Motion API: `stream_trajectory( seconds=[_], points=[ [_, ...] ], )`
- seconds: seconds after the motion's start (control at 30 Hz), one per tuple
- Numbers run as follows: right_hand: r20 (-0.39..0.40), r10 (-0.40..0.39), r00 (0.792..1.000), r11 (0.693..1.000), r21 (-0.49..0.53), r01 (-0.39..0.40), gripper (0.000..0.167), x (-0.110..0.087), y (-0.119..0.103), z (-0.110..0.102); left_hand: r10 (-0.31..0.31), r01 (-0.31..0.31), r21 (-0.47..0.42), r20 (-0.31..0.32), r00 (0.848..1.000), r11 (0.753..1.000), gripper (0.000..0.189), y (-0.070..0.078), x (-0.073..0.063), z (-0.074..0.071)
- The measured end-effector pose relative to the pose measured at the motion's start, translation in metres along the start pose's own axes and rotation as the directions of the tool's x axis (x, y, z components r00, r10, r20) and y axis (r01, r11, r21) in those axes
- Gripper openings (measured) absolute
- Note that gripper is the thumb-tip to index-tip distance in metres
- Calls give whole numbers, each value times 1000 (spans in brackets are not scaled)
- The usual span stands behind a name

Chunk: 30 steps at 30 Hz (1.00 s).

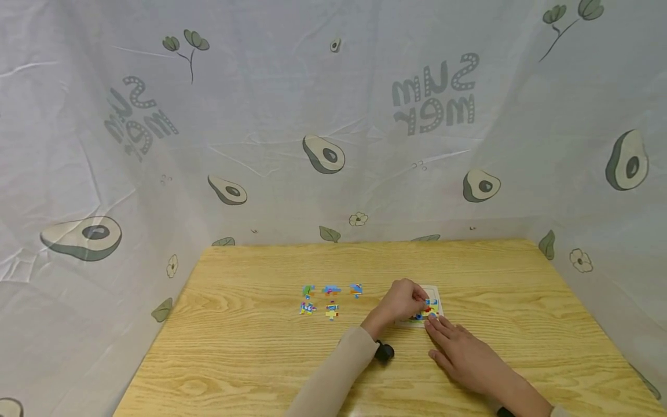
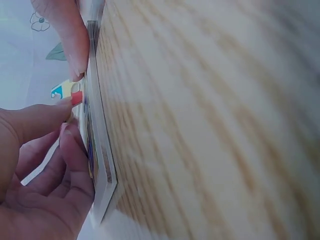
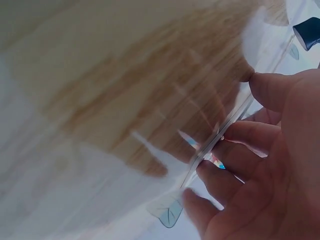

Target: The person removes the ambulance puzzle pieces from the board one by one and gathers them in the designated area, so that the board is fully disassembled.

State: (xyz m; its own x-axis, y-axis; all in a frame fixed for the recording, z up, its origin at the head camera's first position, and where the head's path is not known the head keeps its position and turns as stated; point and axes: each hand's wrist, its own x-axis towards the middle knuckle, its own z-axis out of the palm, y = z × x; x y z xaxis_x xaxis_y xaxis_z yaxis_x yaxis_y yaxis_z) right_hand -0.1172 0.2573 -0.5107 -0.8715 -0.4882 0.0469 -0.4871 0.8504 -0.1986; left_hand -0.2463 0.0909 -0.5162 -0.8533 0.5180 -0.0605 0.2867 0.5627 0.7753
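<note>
A pale puzzle board (image 1: 431, 289) lies flat on the right half of the table, with colourful pieces in its lower part. My left hand (image 1: 403, 300) reaches over the board's left side. In the left wrist view its thumb and forefinger pinch a puzzle piece (image 2: 77, 98), with red showing at the fingertips, close against the board's face. My right hand (image 1: 466, 354) rests at the board's lower right corner with fingers extended, fingertips on its edge. In the right wrist view these fingers (image 3: 220, 182) are spread and nearly straight.
Several loose puzzle pieces lie left of the board in two rows, among them a green one (image 1: 308, 290), an orange and blue one (image 1: 356, 289) and a yellow one (image 1: 332, 311). A pale printed curtain (image 1: 365, 174) hangs behind and beside the wooden table (image 1: 234, 347).
</note>
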Motion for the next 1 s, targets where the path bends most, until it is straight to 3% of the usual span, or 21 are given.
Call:
stream_trajectory(
  seconds=[0.17, 0.6, 0.73, 1.0],
  points=[
    [-28, -20, 999, 999, -38, 19, 55, 1, 0, 0, 23, -22, 33, -12, 1000, 999, 9, 1, 1, -1],
    [11, -7, 1000, 1000, -15, 7, 56, 3, -1, -2, 44, -42, 60, -30, 999, 997, 11, 0, 3, -3],
    [9, -3, 1000, 1000, -10, 3, 56, 3, -2, -2, 54, -53, 41, -21, 998, 998, 12, 0, 4, -3],
    [10, -3, 1000, 1000, -3, 3, 56, 5, -2, -2, 59, -58, 20, -63, 996, 998, 16, 9, 3, -11]
  ],
)
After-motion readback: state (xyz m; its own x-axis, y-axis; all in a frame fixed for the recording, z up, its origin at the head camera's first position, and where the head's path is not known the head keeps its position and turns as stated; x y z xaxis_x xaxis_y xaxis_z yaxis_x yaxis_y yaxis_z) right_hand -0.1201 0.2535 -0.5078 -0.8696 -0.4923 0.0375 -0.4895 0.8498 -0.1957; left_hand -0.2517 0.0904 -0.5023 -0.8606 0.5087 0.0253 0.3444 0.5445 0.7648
